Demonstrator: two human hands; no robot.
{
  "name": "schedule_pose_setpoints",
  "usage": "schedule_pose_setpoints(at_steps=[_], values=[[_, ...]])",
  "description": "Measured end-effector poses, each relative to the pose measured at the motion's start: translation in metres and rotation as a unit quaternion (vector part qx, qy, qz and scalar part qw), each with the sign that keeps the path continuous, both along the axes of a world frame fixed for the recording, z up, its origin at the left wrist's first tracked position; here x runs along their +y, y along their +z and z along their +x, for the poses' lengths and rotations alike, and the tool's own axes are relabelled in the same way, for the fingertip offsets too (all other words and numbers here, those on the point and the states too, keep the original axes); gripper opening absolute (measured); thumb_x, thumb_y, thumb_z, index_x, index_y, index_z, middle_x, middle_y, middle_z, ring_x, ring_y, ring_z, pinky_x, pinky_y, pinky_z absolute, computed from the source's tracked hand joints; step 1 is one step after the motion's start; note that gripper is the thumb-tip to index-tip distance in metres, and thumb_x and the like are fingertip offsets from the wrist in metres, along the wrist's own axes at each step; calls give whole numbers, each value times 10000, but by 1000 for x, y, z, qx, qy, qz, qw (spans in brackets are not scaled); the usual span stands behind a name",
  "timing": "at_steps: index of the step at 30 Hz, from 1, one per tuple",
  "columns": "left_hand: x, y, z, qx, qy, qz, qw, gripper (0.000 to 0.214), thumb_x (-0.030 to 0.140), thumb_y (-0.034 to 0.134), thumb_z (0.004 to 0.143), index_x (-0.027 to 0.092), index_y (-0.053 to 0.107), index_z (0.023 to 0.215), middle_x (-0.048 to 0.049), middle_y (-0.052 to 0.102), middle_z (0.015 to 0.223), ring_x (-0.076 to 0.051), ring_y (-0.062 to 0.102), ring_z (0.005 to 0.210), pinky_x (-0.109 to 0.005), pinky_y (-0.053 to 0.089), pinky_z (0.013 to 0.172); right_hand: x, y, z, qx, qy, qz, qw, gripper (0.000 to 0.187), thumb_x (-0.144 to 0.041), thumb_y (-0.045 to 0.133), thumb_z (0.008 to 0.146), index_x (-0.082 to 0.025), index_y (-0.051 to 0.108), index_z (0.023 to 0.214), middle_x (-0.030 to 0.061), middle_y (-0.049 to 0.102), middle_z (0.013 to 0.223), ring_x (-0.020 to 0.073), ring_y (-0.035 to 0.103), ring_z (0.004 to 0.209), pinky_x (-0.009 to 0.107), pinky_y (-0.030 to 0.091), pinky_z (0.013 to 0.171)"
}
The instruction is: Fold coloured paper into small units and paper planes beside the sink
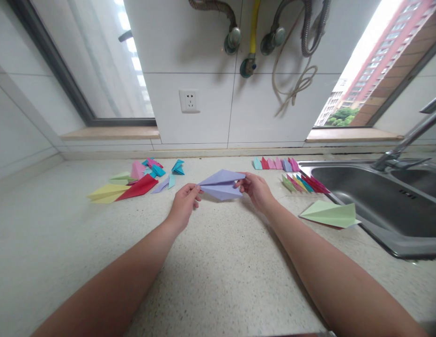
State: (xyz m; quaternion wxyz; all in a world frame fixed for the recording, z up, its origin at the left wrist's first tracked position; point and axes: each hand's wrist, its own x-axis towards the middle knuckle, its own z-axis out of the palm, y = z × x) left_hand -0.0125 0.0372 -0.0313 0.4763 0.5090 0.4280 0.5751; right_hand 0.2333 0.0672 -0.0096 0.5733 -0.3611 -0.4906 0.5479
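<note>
A lavender paper airplane (221, 178) is held between my two hands, a little above the speckled countertop (218, 262). Its pointed nose is pinched by the thumb and fingers of my left hand (185, 202). At the tail end, my right hand (255, 189) grips the wings with its fingertips. Beyond my left hand lie yellow (108, 193) and red (139, 187) paper airplanes, close to several small folded paper pieces (154, 167) in blue and pink. To the right of my right hand rests a pale green paper airplane (328, 213), with something reddish showing beneath it.
At the right is a steel sink (365, 196) with a faucet (396, 150). Two rows of small folded papers, the back row (276, 164) and the front row (305, 183), stand left of it. The tiled wall (189, 128) bears a socket (189, 101) and pipes.
</note>
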Motion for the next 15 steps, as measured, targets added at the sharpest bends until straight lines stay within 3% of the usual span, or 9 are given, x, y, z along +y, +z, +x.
schedule_pose_setpoints(at_steps=[7,15], values=[[0,0,1,-17,3,-6,1000,271,447,641,806,177,646,824,-40,639,808,-97,519,586,-199,376,456,-2,1,-1,-11,-6,7,1000,310,-465,596,823,-162,645,779,69,697,743,129,511,563,270,400,567],[0,0,1,-33,-3,-10,999,267,441,649,801,177,634,834,-38,632,808,-103,526,613,-194,376,454,-2,1,-2,-7,-4,15,1000,302,-458,601,825,-170,624,737,58,692,743,124,505,559,275,389,570]])
